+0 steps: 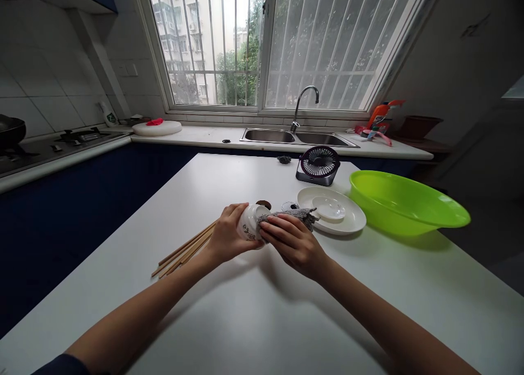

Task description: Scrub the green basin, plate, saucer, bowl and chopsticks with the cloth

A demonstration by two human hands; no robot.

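Observation:
Above the white table, my left hand is closed around a white bowl with a dark floral print, which is tipped on its side. My right hand grips a grey cloth and presses it against the bowl's right side. The cloth's frayed end sticks out past my fingers to the right. Behind the bowl lies a small brown round thing, partly hidden. Several wooden chopsticks lie to the left, close to my left wrist.
Right of my hands, a white plate bears a small dish. Beyond it stand a black fan and a large green basin near the right edge. A dark scrubber lies by the fan. The double sink is under the window.

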